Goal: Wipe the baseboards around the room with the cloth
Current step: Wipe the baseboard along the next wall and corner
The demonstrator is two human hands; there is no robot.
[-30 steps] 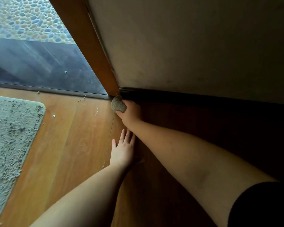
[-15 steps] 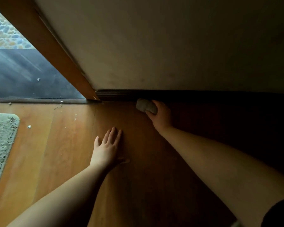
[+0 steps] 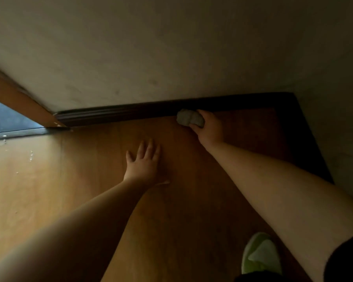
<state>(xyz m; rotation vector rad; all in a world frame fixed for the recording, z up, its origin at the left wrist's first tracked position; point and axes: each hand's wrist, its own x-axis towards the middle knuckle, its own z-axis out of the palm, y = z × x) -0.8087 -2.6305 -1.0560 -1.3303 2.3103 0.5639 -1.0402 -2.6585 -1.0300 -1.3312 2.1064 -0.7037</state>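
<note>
Sliding along from the door frame (image 3: 22, 104), the right hand (image 3: 209, 129) squeezes the balled cloth (image 3: 189, 117) on the dark baseboard (image 3: 118, 115), left hand (image 3: 145, 162) flat, corner next.

No text or label seems readable anywhere in this dim view.

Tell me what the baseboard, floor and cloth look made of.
Baseboard: dark moulded trim, likely stained wood; ridged profile.
Floor: wood or laminate planks; visible grain, seams and slight sheen.
Cloth: soft grey fabric, bunched in the right hand.
</note>
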